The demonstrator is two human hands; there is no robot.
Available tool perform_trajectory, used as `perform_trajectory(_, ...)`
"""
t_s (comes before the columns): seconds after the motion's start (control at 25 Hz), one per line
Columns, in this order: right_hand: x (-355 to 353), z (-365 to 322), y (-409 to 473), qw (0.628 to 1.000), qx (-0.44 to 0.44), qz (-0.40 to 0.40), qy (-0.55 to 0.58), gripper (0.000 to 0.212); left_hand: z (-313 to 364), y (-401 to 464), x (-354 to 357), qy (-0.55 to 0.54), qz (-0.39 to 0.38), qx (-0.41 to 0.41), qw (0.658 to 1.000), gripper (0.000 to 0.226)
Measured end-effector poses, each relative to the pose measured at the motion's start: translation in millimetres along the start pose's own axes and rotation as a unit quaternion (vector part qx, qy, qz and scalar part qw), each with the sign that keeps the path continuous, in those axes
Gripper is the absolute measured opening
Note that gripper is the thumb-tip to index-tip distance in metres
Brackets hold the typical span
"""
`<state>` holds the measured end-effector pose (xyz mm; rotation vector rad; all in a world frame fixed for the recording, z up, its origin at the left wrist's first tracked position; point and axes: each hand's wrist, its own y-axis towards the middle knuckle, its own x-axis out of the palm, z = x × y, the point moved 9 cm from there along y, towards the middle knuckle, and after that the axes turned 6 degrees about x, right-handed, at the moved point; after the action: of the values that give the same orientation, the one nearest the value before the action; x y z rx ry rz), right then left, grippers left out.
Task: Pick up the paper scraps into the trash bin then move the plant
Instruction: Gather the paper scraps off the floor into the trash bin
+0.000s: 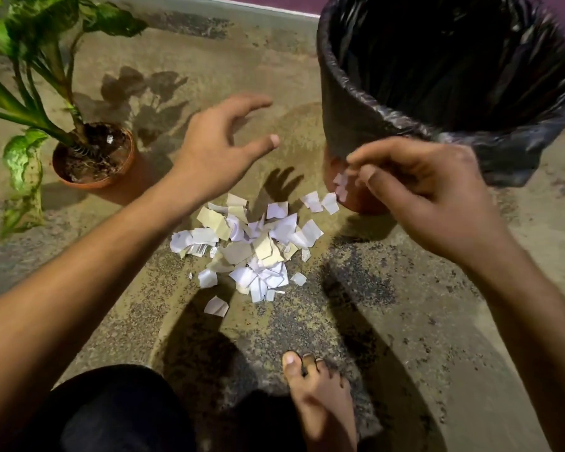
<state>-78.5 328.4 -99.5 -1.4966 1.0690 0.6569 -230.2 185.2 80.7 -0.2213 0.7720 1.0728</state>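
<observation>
**Scraps pinched low beside the bin, rim up and to the right**

The right hand (pixel 428 194) pinches a few pale paper scraps (pixel 341 185) against the near left wall of the black-bagged trash bin (pixel 356 102), below its rim. The left hand (pixel 216 148) hovers open and empty, far of the white and cream scrap pile on the floor (pixel 248 249). The potted green plant in its terracotta pot (pixel 93 154) stands far left.

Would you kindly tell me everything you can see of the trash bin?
The trash bin stands upright on the concrete floor at the upper right, beyond the paper scraps. It is round, tapering toward a reddish-brown base that looks like plastic. A shiny, crinkled black bag lines it and folds over the rim, hanging down the outside. Its mouth is open, the inside too dark to see. The right hand, pinching small scraps, is in front of its lower wall; contact is unclear.
</observation>
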Motion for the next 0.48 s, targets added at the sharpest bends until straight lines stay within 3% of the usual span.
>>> perform_trajectory(0.04,-25,7,13,1.000,0.002,-0.004,0.010,0.039,-26,-11,4,0.010,-0.010,-0.050,0.999,0.053)
perform_trajectory(0.12,-77,11,28,0.989,-0.002,0.091,0.119,0.050,-72,-40,15,0.039,-0.053,-0.121,0.990,0.060)
perform_trajectory(0.2,-66,12,16,0.986,-0.037,0.038,0.157,0.067,-106,-67,31,0.069,-0.147,-0.155,0.975,0.072)
perform_trajectory(0.28,-26,15,15,0.994,-0.016,-0.033,0.107,0.088,-137,-86,41,0.136,-0.239,-0.165,0.947,0.087)
perform_trajectory(0.48,7,12,50,0.998,0.022,-0.041,0.037,0.125,-175,-111,43,0.170,-0.288,-0.183,0.925,0.112)
